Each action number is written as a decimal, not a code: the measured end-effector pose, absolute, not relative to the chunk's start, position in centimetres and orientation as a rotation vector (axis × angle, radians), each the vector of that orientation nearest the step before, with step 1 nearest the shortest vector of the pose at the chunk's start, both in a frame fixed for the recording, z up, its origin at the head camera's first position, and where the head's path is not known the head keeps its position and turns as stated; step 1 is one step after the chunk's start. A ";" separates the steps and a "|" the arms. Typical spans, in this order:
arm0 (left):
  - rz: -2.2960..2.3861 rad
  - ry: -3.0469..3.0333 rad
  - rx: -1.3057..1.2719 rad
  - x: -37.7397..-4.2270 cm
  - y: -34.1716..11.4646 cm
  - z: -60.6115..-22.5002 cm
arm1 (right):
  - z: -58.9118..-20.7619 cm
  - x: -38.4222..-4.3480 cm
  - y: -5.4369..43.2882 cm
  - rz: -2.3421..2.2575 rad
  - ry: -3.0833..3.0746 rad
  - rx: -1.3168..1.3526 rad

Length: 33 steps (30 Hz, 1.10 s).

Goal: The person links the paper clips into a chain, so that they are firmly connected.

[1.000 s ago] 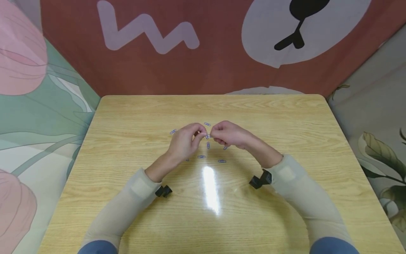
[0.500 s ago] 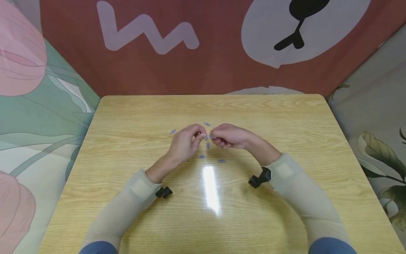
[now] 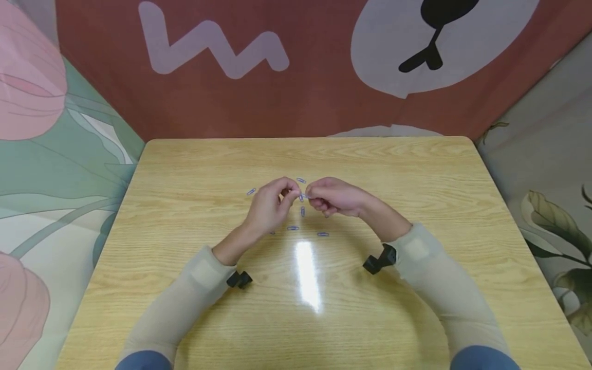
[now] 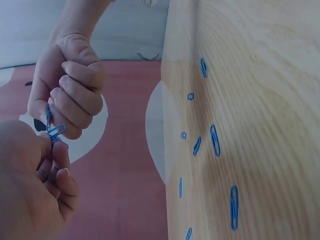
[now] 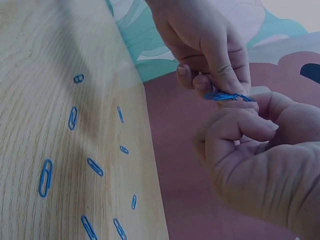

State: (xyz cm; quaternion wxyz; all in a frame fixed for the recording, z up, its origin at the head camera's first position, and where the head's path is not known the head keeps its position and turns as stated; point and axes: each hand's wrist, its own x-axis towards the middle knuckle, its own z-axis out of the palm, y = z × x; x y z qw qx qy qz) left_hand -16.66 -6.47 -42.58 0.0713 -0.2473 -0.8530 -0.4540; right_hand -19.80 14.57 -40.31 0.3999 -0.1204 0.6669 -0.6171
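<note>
Above the middle of the table, my left hand (image 3: 270, 206) and right hand (image 3: 339, 198) meet fingertip to fingertip. Between thumb and finger, the left hand pinches a blue paper clip (image 4: 57, 131), its looped end sticking out. A second blue paper clip (image 4: 48, 116) is pinched by the right hand, and the two clips overlap at the fingertips. In the right wrist view the clips (image 5: 222, 96) show as a small blue tangle between both thumbs; whether they are linked I cannot tell. Fingers partly cover both clips.
Several loose blue paper clips lie scattered on the wooden table (image 3: 296, 334) beneath and around the hands, among them one paper clip (image 3: 251, 191) at the left, one paper clip (image 3: 323, 234) nearer the front and one paper clip (image 3: 301, 180) behind. A printed cloth (image 3: 324, 103) hangs behind the table.
Both hands dip slightly, then rise again, staying together with the clips between them. The right hand now covers a loose clip that showed below it a second ago.
</note>
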 end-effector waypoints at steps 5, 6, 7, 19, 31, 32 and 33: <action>-1.398 -2.554 -0.743 -16.7 -6.5 -42.6 | -40.2 -19.7 14.6 -1.560 1.683 -0.324; -1.407 -2.555 -0.740 -16.7 -6.6 -42.6 | -40.2 -19.7 14.7 -1.560 1.685 -0.331; -1.418 -2.554 -0.736 -16.7 -6.6 -42.6 | -40.1 -19.6 14.7 -1.559 1.691 -0.341; -1.469 -2.565 -0.689 -16.7 -6.6 -42.6 | -39.9 -19.4 14.3 -1.362 2.077 -0.481; -1.373 -2.524 -0.775 -16.8 -6.6 -42.7 | -40.5 -20.2 14.1 -1.431 1.782 -0.353; -1.380 -2.512 -0.788 -16.9 -6.6 -42.6 | -40.7 -20.2 14.2 -1.451 1.734 -0.353; -1.389 -2.502 -0.796 -17.0 -6.6 -42.5 | -40.8 -20.2 14.4 -1.478 1.692 -0.350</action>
